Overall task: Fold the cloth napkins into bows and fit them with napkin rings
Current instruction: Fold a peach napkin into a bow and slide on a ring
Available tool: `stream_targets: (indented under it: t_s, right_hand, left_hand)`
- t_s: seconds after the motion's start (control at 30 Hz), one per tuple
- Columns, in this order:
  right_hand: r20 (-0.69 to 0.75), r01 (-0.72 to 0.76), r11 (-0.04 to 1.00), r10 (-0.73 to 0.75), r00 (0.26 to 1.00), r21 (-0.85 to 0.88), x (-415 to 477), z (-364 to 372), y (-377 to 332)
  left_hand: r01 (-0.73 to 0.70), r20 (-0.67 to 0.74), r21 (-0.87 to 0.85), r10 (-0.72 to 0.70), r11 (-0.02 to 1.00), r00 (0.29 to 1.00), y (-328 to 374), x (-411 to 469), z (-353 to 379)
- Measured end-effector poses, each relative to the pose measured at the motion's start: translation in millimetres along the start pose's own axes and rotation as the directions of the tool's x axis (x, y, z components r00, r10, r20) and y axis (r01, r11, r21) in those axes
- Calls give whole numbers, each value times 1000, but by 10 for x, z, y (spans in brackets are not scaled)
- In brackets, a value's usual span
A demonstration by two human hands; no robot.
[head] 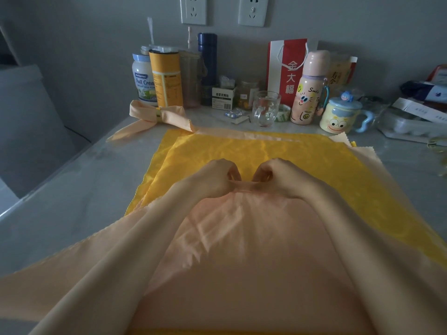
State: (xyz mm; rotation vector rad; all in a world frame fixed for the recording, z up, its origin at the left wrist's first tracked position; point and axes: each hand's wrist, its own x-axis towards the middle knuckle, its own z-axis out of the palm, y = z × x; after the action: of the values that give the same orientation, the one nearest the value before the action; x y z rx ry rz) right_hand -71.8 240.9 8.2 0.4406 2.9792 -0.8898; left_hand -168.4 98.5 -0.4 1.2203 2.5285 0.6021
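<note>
The peach napkin (242,250) was cut off by the bottom edge. Fingertips of the left hand (212,177) and right hand (280,176) were hidden in its gathered fold. The yellow napkins (266,151) were largely covered by it. The wall sockets (193,9) were cropped at the top; small print on the white box (223,97) was unreadable.

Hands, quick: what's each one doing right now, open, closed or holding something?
Left hand: pinches the gathered edge of the peach napkin.
Right hand: pinches the same gathered edge.

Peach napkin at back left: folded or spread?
Folded: the peach cloth napkin is gathered into a bow, with a yellow napkin ring around its middle.
</note>
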Motion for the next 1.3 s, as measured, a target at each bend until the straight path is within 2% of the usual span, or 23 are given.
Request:
stream_targets:
  t_s: [0.13, 0.27, 0.43, 0.6, 0.67, 0.73, 0.83, 0.9, 0.97, 1.17, 1.3]
  right_hand:
    - [-17, -2, 1000, 2, 1000, 21, -18, 26, -33]
    - [2, 26, 998, -26, 1000, -55, 1, 51, -47]
    - [35, 57, 994, -54, 998, -88, -11, 37, -85]
    - [215, 21, 990, 9, 976, -137, -39, -81, -100]
    - [242, -14, 988, 51, 969, -153, -68, -129, -128]
    - [182, -27, 989, 53, 982, -144, -54, -129, -153]
    - [-87, 34, 990, -46, 995, -140, 22, 126, -180]
    - [-223, 36, 965, -96, 970, -258, 81, 393, -160]
    - [-209, -23, 931, -57, 976, -364, 113, 560, -79]
    - [-119, -118, 935, 82, 989, -334, 167, 570, -7]
    - [-144, -167, 935, 127, 981, -313, 104, 468, 189]
  left_hand:
    - [6, 14, -7, -6, 1000, 1000, 7, -1, -11]
    - [3, 21, -19, -2, 1000, 1000, 49, -2, -77]
    - [66, 36, 1, -66, 998, 997, 53, 9, -66]
    - [83, 97, 21, -85, 996, 992, 94, -24, -58]
    - [83, 139, 52, -90, 995, 986, 121, -34, -54]
    - [81, 154, 87, -94, 993, 984, 148, -37, -52]
    - [90, 136, 116, -106, 989, 985, 178, -28, -31]
    - [111, 148, 125, -129, 986, 981, 182, -21, -18]
    - [120, 195, 86, -134, 989, 971, 164, -25, -11]
    - [181, 218, -212, -134, 960, 967, 43, -130, 5]
    - [189, 170, -307, -142, 933, 975, 10, -162, 30]
